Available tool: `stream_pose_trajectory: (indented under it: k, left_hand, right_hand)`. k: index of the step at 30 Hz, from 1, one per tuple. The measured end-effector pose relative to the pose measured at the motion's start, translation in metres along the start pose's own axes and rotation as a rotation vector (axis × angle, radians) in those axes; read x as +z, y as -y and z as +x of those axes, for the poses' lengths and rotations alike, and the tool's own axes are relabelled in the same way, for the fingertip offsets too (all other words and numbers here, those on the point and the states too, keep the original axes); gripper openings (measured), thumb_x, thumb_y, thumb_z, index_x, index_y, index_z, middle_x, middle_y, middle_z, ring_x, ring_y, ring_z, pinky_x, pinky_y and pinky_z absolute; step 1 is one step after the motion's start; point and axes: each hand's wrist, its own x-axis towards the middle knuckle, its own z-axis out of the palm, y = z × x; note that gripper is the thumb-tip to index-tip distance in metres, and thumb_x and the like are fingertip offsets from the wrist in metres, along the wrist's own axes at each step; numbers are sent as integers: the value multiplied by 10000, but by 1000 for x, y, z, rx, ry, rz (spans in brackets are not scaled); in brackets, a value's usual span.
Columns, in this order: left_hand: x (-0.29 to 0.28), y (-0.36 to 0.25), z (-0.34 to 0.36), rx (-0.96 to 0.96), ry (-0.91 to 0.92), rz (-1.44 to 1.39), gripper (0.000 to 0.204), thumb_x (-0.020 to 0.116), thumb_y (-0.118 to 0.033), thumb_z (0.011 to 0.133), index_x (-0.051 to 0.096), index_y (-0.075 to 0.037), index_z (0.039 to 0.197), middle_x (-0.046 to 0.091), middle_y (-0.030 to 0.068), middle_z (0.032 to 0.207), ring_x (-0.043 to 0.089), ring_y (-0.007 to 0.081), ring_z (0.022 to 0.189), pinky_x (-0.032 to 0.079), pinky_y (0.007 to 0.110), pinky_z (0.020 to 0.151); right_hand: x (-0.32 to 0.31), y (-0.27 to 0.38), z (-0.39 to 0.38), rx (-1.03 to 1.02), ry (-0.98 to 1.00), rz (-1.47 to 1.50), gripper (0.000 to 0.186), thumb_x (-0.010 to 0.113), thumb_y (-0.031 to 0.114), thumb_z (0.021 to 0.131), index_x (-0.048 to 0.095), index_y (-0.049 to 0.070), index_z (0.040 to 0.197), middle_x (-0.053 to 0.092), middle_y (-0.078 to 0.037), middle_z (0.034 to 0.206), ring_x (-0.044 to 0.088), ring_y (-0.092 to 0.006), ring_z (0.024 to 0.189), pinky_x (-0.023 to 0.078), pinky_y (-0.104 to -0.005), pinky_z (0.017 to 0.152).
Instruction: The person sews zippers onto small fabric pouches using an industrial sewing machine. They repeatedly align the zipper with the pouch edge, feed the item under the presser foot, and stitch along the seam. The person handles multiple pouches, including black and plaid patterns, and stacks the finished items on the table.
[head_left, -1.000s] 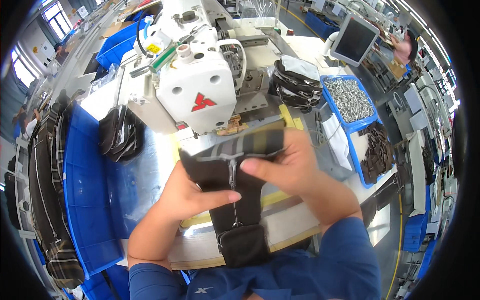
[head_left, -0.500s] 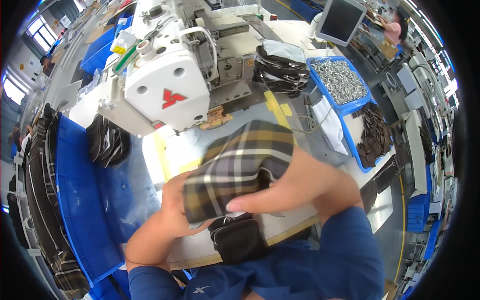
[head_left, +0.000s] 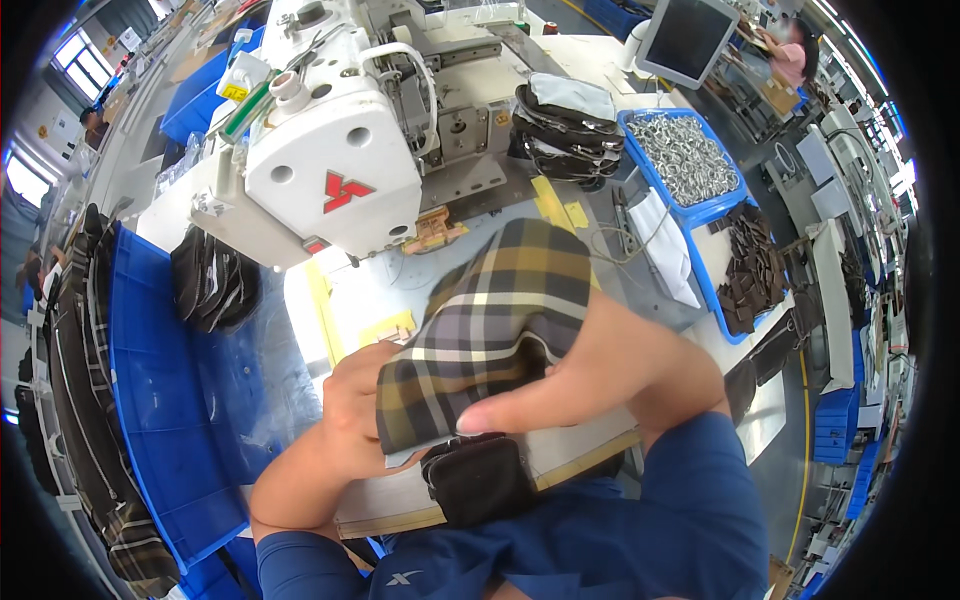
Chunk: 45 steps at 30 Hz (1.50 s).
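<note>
Both hands hold a folded fabric piece with olive, grey and cream plaid (head_left: 480,300) above the table's front edge. My left hand (head_left: 350,405) grips its lower left side, fingers partly hidden behind it. My right hand (head_left: 590,370) holds the right side, its thumb lying across the lower part. Under the plaid hangs a small black pouch (head_left: 480,480), over the table edge by my body. Beyond the fabric stands a white industrial sewing machine (head_left: 330,170).
Pouch stacks lie right (head_left: 565,140) and left (head_left: 210,280). Right are trays of metal rings (head_left: 685,160) and brown pieces (head_left: 750,275), and a monitor (head_left: 685,45). A blue bin (head_left: 170,400) is left. A co-worker (head_left: 790,60) sits far right.
The piece has been turned from dark side with zipper to plaid side up, covering the zipper. My right thumb has moved lower; my left hand has shifted left behind the fabric.
</note>
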Motion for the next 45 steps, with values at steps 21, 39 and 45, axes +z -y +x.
stream_pose_trajectory:
  k: [21,39,45]
  left_hand:
    - [-1,-15,-20,109,-304,431,381,920,-134,729,739,-139,1064,612,35,1104,625,279,903,517,422,768]
    - [9,-29,-3,512,-126,933,295,706,-209,612,819,-152,878,652,-46,872,540,143,825,326,334,721]
    - [7,-34,-7,593,-89,905,246,736,-160,616,802,-118,849,626,-21,815,536,149,766,327,333,703]
  right_hand:
    - [5,-4,2,121,-49,-128,365,836,201,902,726,29,1205,726,-159,1113,664,-335,1024,518,-432,948]
    - [20,-7,-9,5,-133,-193,300,765,181,937,700,52,1199,685,-162,1185,622,-417,1100,501,-496,960]
    - [17,-7,-7,34,17,-220,255,756,180,939,711,50,1153,695,-164,1160,635,-424,1090,502,-496,960]
